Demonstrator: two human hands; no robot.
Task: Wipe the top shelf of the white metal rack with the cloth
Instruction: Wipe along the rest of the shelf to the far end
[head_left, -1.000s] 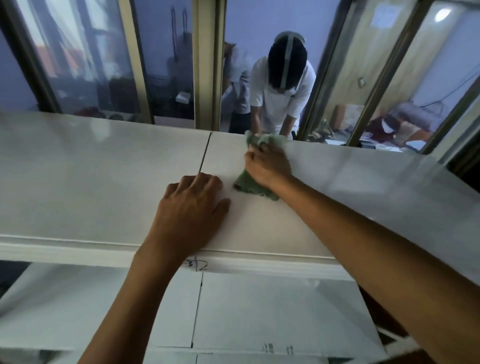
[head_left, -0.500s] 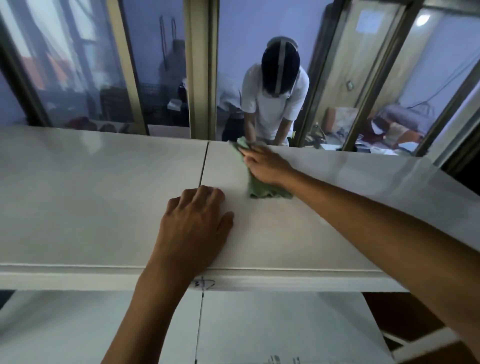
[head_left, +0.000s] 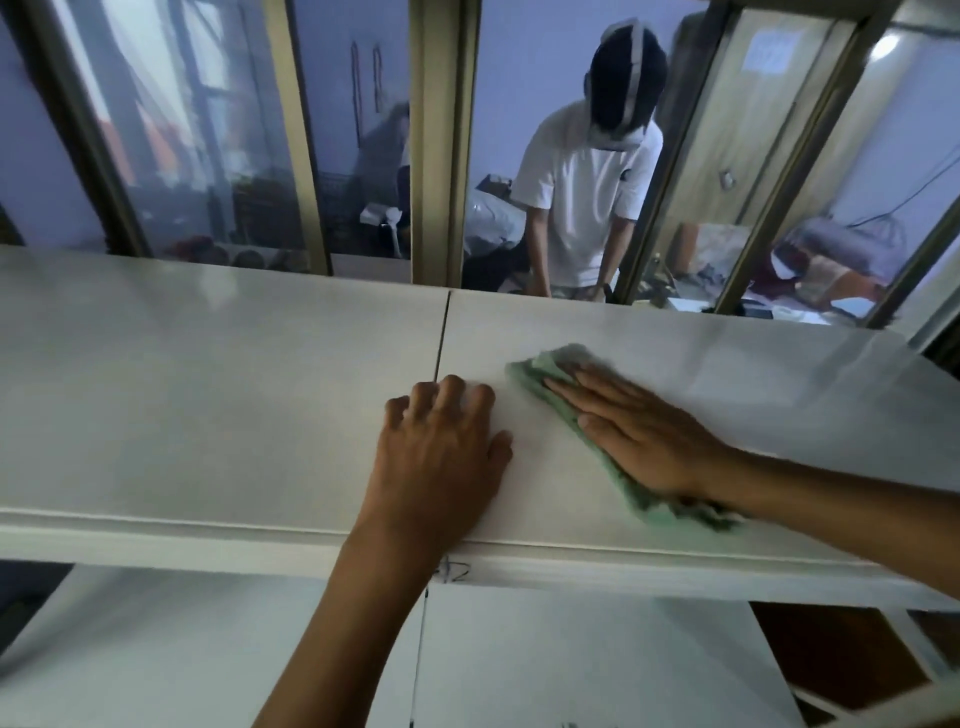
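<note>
Two bare hands are on the top shelf (head_left: 208, 395) of the white metal rack. Right hand (head_left: 639, 431) lies flat on a green cloth (head_left: 540, 366), palm down, fingers straight and close together, pointing up and to the left; its grip is spread flat, pressing the cloth to the shelf rather than clutching it. Cloth lies right of the panel seam (head_left: 441, 338) that divides the shelf surface, running from mid-depth down toward the front edge; its far end is blurred and its near end shows under the wrist. Left hand (head_left: 441, 452) rests palm down on the bare shelf just right of the seam, beside the cloth but not touching it, fingertips bent down against the surface, thumb out to the right; its grip holds nothing. Left forearm crosses the front lip of the shelf, where a small dark handwritten mark (head_left: 452, 571) sits at the seam. Lower shelf (head_left: 571, 654) of the same rack is visible beneath, also white and divided by a seam.

Behind the rack stand glazed panels in olive-coloured frames (head_left: 441, 140). Through the glass a person in a white T-shirt (head_left: 587, 197) bends forward, wearing a strap over the head. Room clutter further right is too dim to identify
</note>
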